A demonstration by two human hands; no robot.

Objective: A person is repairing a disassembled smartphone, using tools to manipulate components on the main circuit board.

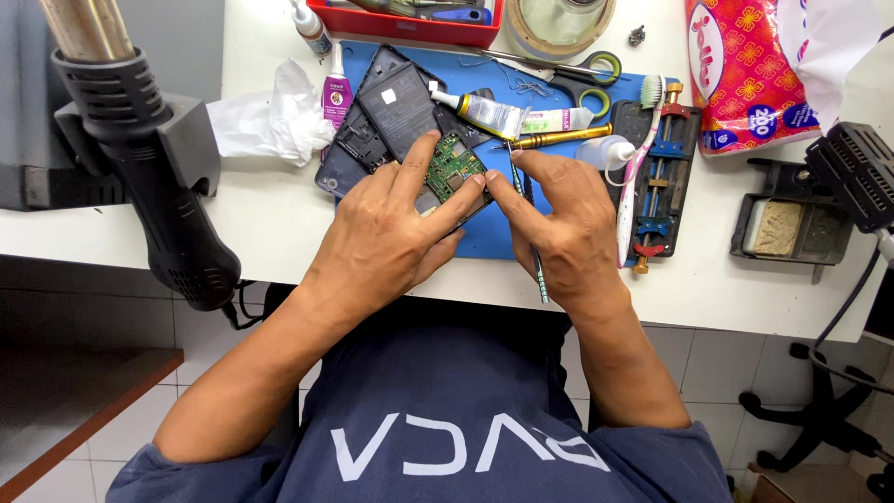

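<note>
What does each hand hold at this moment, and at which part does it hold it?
The left hand steadies the opened phone at its lower end, fingers on the green board. The right hand pinches thin tweezers near their upper end.

I see a white worktop running across the upper part of my view, its front edge cutting slightly downhill from left to right. Below that edge the floor is laid in pale square tiles with thin grey joints. At the lower left corner a dark brown wooden shelf with a reddish edge juts in at an angle. At the lower right the black star base of a swivel chair stands on the tiles, well apart from the worktop's front edge. A grey box-like casing sits at the worktop's left end. The light is even and soft, with faint shadows only.
</note>
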